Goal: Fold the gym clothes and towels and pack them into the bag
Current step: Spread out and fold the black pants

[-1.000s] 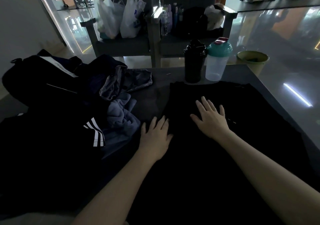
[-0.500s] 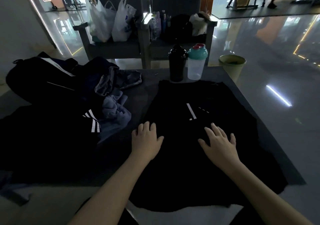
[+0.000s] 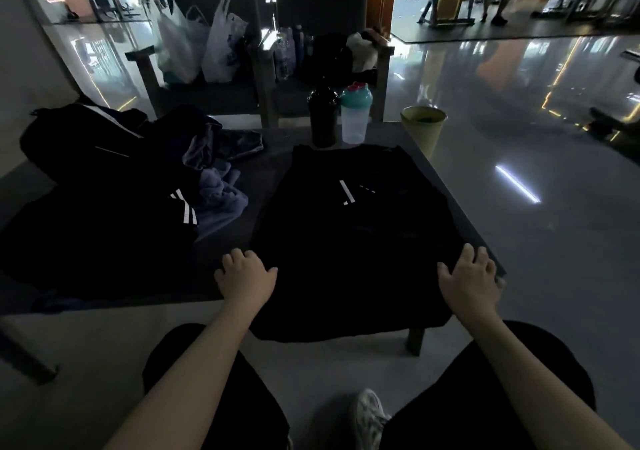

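On your left hand (image 3: 246,276) the fingers (image 3: 235,259) are bent at the knuckles over the left edge of the black cloth garment with a small white mark (image 3: 346,241), with the thumb stretched onto the cloth. The dim light hides whether they pinch the edge, so I cannot tell. On your right hand (image 3: 472,278) the fingers (image 3: 468,252) lie spread and flat on its right edge.

Between the fingers the garment lies flat on the dark flat-topped table (image 3: 273,158), its near hem hanging off toward your knees. Grip both edges firmly, keep the cloth taut between your fingers, and fold one side to the middle, matching the hems.

Beyond your left fingers, well apart, lie a heap of dark white-striped clothes (image 3: 104,234), a crumpled blue-grey towel (image 3: 221,196) and the soft black bag (image 3: 86,137). Far ahead, a black bottle (image 3: 323,117) and a clear teal-lidded shaker (image 3: 356,117) stand just beside the far hem, so fold clear of them.
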A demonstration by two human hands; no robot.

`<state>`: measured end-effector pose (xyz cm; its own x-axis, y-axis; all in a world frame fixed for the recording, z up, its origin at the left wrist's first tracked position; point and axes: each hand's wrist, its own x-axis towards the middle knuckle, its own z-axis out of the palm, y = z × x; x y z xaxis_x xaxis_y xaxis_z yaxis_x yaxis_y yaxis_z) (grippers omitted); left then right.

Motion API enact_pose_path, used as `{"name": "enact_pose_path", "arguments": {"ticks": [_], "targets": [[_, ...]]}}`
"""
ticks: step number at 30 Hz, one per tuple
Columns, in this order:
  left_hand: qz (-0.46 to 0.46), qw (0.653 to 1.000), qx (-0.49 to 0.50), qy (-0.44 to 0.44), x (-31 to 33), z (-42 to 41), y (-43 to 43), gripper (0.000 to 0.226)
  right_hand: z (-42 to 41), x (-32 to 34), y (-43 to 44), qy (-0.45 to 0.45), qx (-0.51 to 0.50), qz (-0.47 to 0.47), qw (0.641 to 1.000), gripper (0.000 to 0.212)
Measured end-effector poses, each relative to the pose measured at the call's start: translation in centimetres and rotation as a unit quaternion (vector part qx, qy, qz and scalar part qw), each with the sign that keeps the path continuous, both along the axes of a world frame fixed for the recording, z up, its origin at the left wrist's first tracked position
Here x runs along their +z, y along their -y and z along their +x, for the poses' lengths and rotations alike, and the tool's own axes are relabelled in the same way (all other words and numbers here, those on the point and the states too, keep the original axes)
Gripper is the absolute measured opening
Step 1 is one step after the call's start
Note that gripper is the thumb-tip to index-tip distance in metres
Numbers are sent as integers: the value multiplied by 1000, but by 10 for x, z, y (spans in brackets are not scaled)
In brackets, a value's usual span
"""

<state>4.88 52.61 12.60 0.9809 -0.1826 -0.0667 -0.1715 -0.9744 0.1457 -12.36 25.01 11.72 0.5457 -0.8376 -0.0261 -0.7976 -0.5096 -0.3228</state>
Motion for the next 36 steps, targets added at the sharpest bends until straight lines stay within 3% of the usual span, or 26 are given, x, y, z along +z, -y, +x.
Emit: {"name": "enact_pose_path", "arguments": {"ticks": [2, 8, 14, 20, 23, 25, 28, 30, 32, 34, 36], "targets": [[-22, 999, 37, -6, -1, -4, -6, 59, -7, -1, -1, 14, -33, 13, 999, 67], [-119, 992, 36, -28, 4, -4, -12, 25, -7, 2, -2, 35, -25, -17, 999, 30], [-311, 946, 60, -64, 34, 40, 0, 36, 16, 31, 21, 244, 26, 15, 969, 18], [-450, 879, 145, -68, 59, 106, 33, 38, 70, 64, 63, 362, -5, 69, 930, 17], [-480, 860, 142, -101, 53, 117, 43, 43, 87, 60, 71, 349, 10, 108, 931, 26], [-453, 869, 106, -167, 39, 113, 43, 56, 88, 45, 68, 269, 43, 170, 947, 44], [-300, 934, 56, -187, 13, 95, 34, 65, 76, 21, 59, 159, 72, 207, 963, 63], [-182, 972, 69, -128, 3, 79, 24, 70, 66, 10, 53, 126, 78, 153, 977, 56], [-110, 984, 81, -115, 0, 64, 13, 68, 57, 8, 50, 99, 66, 120, 986, 48], [-97, 986, 68, -120, -3, 54, 3, 48, 49, 10, 46, 77, 69, 134, 986, 39], [-149, 980, 56, -122, 2, 45, -3, 28, 42, 12, 44, 74, 81, 150, 983, 28]]}}
